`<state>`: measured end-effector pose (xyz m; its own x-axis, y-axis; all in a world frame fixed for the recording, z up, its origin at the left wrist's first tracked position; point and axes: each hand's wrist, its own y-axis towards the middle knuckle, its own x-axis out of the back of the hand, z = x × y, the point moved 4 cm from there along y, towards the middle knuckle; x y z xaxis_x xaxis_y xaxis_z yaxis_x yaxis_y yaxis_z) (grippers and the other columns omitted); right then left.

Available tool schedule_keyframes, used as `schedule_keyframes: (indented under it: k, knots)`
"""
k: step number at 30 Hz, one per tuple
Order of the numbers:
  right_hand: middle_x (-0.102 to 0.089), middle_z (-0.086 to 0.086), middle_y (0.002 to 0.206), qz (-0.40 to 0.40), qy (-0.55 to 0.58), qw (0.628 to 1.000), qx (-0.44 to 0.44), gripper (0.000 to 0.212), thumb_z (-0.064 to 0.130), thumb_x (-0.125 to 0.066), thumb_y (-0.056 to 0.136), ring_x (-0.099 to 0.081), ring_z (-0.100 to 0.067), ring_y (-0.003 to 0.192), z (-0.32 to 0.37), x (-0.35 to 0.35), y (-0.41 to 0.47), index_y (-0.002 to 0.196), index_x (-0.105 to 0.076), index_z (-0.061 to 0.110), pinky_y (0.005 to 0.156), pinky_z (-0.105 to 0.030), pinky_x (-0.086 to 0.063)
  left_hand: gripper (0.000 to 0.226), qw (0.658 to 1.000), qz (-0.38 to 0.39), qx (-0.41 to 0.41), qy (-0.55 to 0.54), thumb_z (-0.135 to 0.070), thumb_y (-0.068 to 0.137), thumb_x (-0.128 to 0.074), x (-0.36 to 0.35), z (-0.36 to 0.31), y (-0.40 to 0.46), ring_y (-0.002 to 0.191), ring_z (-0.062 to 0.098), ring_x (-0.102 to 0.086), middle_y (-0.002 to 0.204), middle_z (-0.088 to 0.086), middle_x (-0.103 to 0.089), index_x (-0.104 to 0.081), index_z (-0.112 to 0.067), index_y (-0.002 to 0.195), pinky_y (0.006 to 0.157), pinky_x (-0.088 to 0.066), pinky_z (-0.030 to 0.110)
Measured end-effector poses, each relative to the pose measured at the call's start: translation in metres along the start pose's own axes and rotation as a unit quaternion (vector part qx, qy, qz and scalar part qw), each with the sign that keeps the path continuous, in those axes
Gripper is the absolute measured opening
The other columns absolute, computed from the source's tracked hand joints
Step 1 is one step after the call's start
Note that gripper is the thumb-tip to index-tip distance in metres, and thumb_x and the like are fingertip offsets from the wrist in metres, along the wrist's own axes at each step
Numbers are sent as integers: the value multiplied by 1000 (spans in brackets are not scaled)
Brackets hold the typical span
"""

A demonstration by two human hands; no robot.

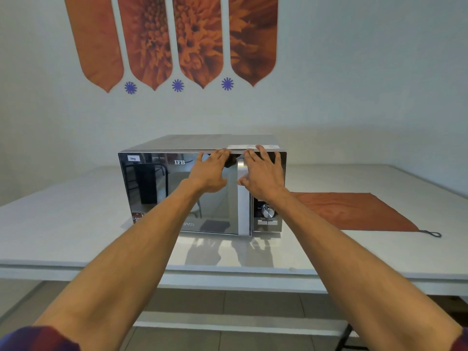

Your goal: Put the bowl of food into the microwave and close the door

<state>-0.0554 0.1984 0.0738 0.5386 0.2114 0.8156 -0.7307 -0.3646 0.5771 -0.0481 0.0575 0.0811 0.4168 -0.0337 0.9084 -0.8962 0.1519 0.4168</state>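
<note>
A silver microwave (157,188) with a mirrored door stands on the white table (63,224), and its door is shut. My left hand (210,171) lies flat against the upper right part of the door, fingers spread. Beside it, my right hand (263,173) rests on the top right corner, over the vertical handle (242,211) and above the control panel with its knob (267,211). Neither hand holds anything. No bowl of food is in view; the mirrored door hides the inside.
An orange-brown cloth (354,211) with a dark loop lies flat on the table to the right of the microwave. The wall behind carries orange flower decals. A tiled floor shows below the table's front edge (228,272).
</note>
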Motion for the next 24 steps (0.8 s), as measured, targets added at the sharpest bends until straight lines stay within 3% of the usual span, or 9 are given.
schedule_keyframes:
  k: [18, 24]
  knots:
    - [-19, 0, 160, 20, -37, 999, -32, 79, 47, -56, 90, 1, -21, 149, -2, -7, 17, 151, -18, 15, 115, -58, 3, 86, 999, 15, -24, 37, -26, 86, -55, -6, 8, 15, 150, 18, -4, 163, 5, -6, -2, -14, 153, 119, 7, 50]
    - [-13, 1, 162, 32, -24, 999, -34, 84, 50, -54, 90, 2, -20, 149, -5, -13, 18, 152, -10, 16, 115, -56, 4, 87, 999, -2, -33, -6, -30, 84, -51, -14, 8, 13, 150, 19, 1, 163, 5, -2, 0, -13, 153, 118, 8, 49]
